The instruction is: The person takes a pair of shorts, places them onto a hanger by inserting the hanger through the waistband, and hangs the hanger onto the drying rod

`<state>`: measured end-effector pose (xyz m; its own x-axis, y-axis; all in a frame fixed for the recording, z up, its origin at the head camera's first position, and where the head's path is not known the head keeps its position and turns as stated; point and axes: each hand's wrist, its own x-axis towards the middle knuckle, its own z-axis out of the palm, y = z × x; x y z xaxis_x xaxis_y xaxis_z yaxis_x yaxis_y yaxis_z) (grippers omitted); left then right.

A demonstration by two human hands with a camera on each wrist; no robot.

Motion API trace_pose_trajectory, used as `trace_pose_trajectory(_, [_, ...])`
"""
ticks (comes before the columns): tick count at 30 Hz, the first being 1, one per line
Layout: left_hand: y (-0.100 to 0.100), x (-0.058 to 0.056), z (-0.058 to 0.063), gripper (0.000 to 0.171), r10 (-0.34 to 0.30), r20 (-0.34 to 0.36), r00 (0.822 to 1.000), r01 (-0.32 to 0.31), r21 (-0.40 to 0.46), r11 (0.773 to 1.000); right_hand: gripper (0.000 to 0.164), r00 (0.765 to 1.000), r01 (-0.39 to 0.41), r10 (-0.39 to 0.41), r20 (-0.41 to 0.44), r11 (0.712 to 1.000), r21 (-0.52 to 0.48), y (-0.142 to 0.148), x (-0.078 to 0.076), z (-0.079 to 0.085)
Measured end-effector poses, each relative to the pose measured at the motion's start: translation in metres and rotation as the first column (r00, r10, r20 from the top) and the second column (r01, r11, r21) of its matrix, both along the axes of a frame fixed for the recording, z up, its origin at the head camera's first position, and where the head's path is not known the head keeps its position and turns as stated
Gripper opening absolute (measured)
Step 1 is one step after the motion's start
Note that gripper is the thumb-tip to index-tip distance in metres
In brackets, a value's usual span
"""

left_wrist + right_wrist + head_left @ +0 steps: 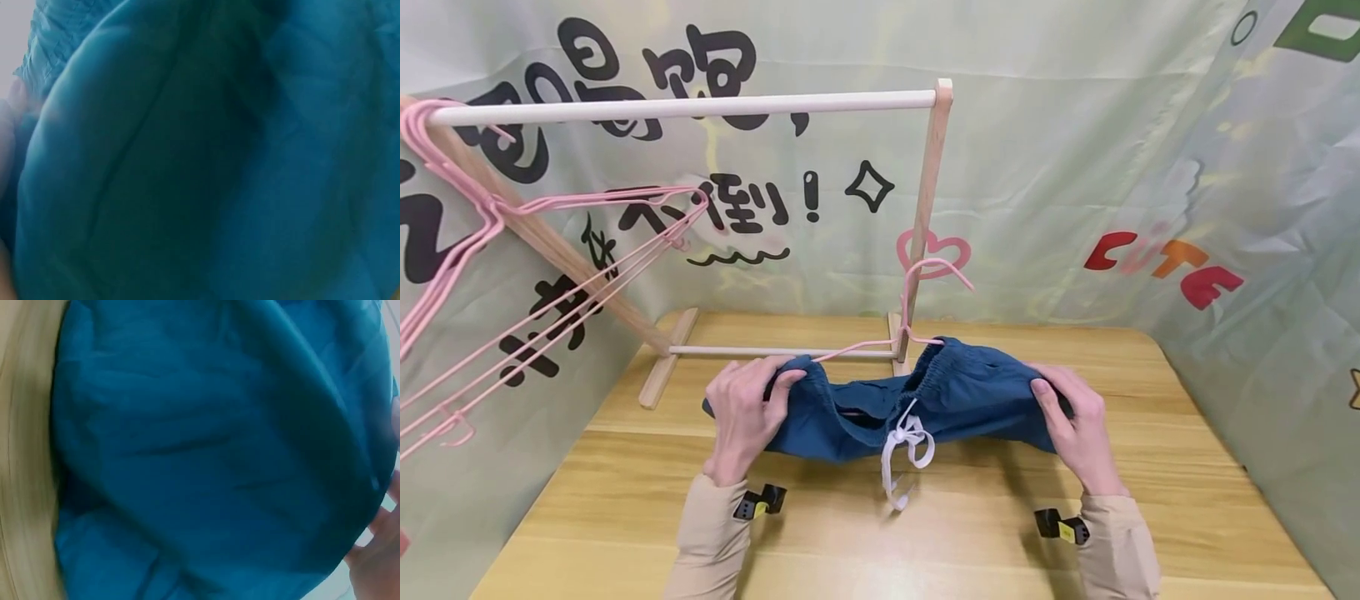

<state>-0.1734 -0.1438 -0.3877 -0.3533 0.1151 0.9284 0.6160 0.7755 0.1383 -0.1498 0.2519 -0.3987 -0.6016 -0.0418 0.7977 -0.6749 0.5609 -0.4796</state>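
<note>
A pair of blue shorts (992, 396) with a gathered elastic waist and a white drawstring (910, 433) tied in a bow is held up over the table. My left hand (745, 408) grips the left end of the waist, thumb on the near side. At the other end my right hand (1075, 417) pinches the fabric between thumb and fingers. A pink hanger (942, 262) stands with its hook above the waist opening; its lower part is hidden inside the shorts. Blue cloth (300, 187) fills most of the left wrist view, and the right wrist view likewise shows blue fabric (187, 456).
Behind the shorts stands a wooden rack with a white top rail (737, 106) and a low white bar (790, 352). Several pink hangers (493, 208) hang at the rail's left end. The wooden table (985, 542) is backed by a printed curtain (1037, 167).
</note>
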Motion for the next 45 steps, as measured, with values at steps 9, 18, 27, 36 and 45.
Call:
trace_pose_trajectory(9, [-0.002,-0.002,0.000,0.044,0.059,0.025,0.998,-0.062,0.149,0.987,0.027,0.996,0.089,-0.086,0.030,0.990,-0.105,0.006,-0.003,-0.004])
trace_pose_trajectory(18, [-0.005,-0.001,0.001,0.048,0.081,0.065,0.995,-0.094,0.239,0.966,0.019,0.964,0.262,-0.264,0.020,0.941,-0.213,0.005,-0.002,-0.007])
trace_pose_trajectory(27, [-0.011,0.001,0.005,0.052,0.100,0.125,0.987,-0.139,0.353,0.925,0.023,0.910,0.412,-0.410,0.062,0.879,-0.241,0.008,-0.001,-0.004])
trace_pose_trajectory(36, [-0.012,0.005,0.008,0.032,0.121,0.168,0.978,-0.183,0.426,0.886,0.022,0.900,0.433,-0.430,0.075,0.859,-0.275,0.011,-0.003,-0.009])
trace_pose_trajectory(45, [-0.014,0.008,0.011,0.037,0.110,0.177,0.978,-0.172,0.389,0.905,0.019,0.900,0.436,-0.422,0.112,0.874,-0.215,0.012,-0.003,-0.011])
